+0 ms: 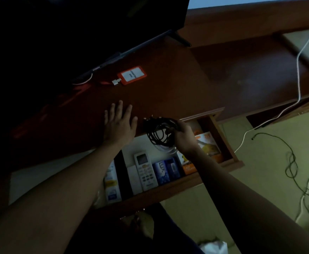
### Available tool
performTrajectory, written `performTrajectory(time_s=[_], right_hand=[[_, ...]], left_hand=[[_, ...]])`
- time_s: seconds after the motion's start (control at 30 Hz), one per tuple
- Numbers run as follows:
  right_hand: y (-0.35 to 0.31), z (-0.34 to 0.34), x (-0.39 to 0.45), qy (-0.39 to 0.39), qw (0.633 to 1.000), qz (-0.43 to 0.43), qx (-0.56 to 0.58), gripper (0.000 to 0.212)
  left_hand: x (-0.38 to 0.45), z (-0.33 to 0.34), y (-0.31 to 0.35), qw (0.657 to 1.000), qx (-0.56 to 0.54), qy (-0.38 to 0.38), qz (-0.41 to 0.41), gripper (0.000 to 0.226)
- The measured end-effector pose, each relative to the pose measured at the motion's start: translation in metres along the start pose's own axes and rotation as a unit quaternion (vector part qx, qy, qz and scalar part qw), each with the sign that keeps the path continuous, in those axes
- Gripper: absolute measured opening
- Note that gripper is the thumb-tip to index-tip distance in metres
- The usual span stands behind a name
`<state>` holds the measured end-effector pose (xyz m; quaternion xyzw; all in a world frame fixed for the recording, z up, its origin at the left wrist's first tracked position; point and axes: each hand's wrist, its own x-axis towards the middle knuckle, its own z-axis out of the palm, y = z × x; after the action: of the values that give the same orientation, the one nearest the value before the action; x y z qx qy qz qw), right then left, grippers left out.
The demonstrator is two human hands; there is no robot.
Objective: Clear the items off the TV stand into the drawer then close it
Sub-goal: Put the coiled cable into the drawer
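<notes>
Black cable (pixel 161 132), coiled loosely, hung from the right hand (pixel 184 138), whose grip was closed round it above the open drawer (pixel 228 143). The left hand (pixel 119 123) lay flat and open on the counter (pixel 168 88), holding nothing. At eleven o'clock from it the orange badge holder (pixel 131 75) waited. Trailing loops could snag on the drawer's rim or jam its closing.

dim room; pale green floor (pixel 260 180), loose cables (pixel 291 165) strewn; light wall (pixel 241 0) behind.
</notes>
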<state>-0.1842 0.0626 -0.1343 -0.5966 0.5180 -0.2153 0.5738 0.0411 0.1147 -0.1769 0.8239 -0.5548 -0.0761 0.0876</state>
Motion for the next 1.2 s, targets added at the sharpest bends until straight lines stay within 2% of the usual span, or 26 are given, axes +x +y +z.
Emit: performTrajectory(time_s=[0.33, 0.6, 0.77, 1.2], right_hand=[[0.037, 0.013, -0.013, -0.034, 0.992, 0.075, -0.096, 0.042], [0.038, 0.032, 0.018, 0.024, 0.972, 0.068, -0.222, 0.035], [0.043, 0.043, 0.033, 0.028, 0.968, 0.098, -0.229, 0.039], [0.059, 0.057, 0.046, 0.034, 0.953, 0.130, -0.270, 0.030]], left_hand=[[-0.001, 0.001, 0.000, 1.000, -0.006, 0.014, 0.003, 0.061], [0.000, 0.004, 0.000, 1.000, 0.004, 0.030, 0.002, 0.061], [0.001, 0.007, 0.001, 0.999, 0.020, 0.042, 0.001, 0.062], [0.001, 0.008, 0.003, 0.998, 0.037, 0.057, 0.000, 0.061]])
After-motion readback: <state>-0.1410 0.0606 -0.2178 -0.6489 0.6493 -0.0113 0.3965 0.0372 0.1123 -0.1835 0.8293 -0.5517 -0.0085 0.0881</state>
